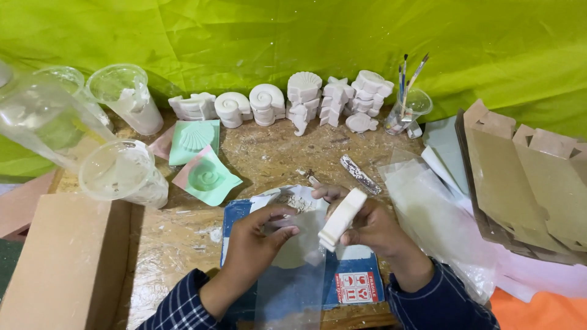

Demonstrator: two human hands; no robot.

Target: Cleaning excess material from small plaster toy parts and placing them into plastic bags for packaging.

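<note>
Head view of a worktable. The right hand [373, 227] grips a white plaster casting [342, 219], held on edge above a blue mat [361, 278] near the table's front edge; the left hand [257, 238] pinches the mouth of a clear plastic bag [293, 287] just beside the casting (fingers closed on the film). Open room is narrow: a cardboard box [61, 263] stands at the left, folded brown cartons [526, 183] and loose plastic sheets [440, 214] lie at the right. Green silicone moulds [205, 162], smooth with shell reliefs, sit near cloudy plastic cups [119, 171]. Stacked white shell castings [287, 101] and a glass of brushes [406, 104] line the back. The wooden tabletop [275, 153] is scuffed and dusted white; green cloth [306, 36] forms the backdrop.
</note>
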